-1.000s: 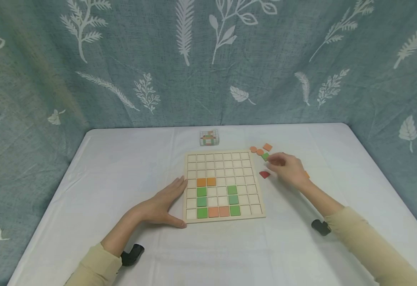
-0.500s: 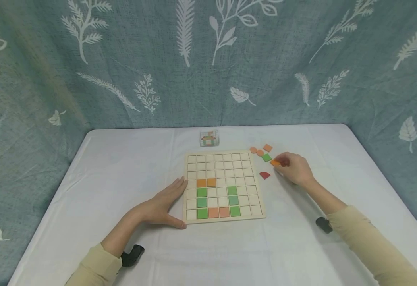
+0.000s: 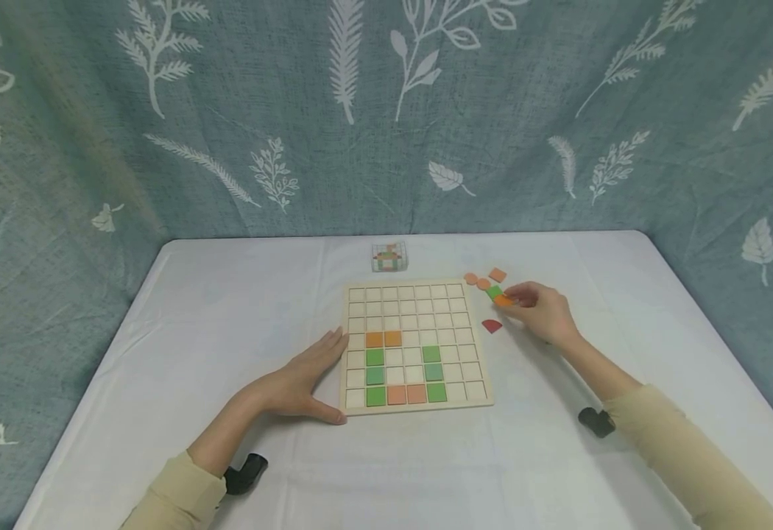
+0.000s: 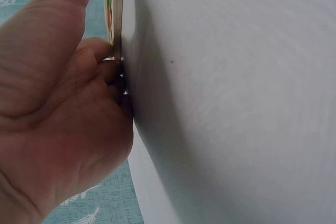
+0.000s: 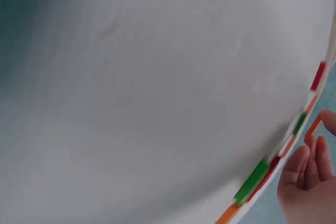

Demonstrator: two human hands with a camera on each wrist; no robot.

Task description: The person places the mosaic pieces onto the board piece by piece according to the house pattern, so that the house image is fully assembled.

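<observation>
Orange, right there at the fingertips! The right hand [image 3: 540,313] has a small orange piece [image 3: 503,300] pinched between thumb and finger, its outline partly covered by the grip. It's right beside a green square [image 3: 495,292]; whether the two touch, I can't tell from where I stand. Just past that lie two round coral pieces [image 3: 484,283], close together, with an orange square [image 3: 498,274] turned cornerwise next to them. Nearer the person, a red wedge [image 3: 492,325] sits by itself, between the right hand and the board.

Over to the left hand [image 3: 300,379]: fingers extended, thumb spread wide from them, fingertips against the left edge of the wooden board [image 3: 450,303], thumb down by its near corner. Nothing gripped on that side.

And look at the grid! Two orange tiles [image 3: 383,339] sit side by side, a green column [image 3: 375,375] runs down below the left one, another green column [image 3: 433,372] stands across from it, and two salmon tiles [image 3: 406,394] join them along the nearest row.

Beyond the board's far edge, a small patterned card [image 3: 389,257] lies on the white tablecloth [image 3: 247,294]. Tan sleeves [image 3: 685,456] cover both forearms, and a blue-green curtain [image 3: 360,177] with white leaves hangs behind it all.
</observation>
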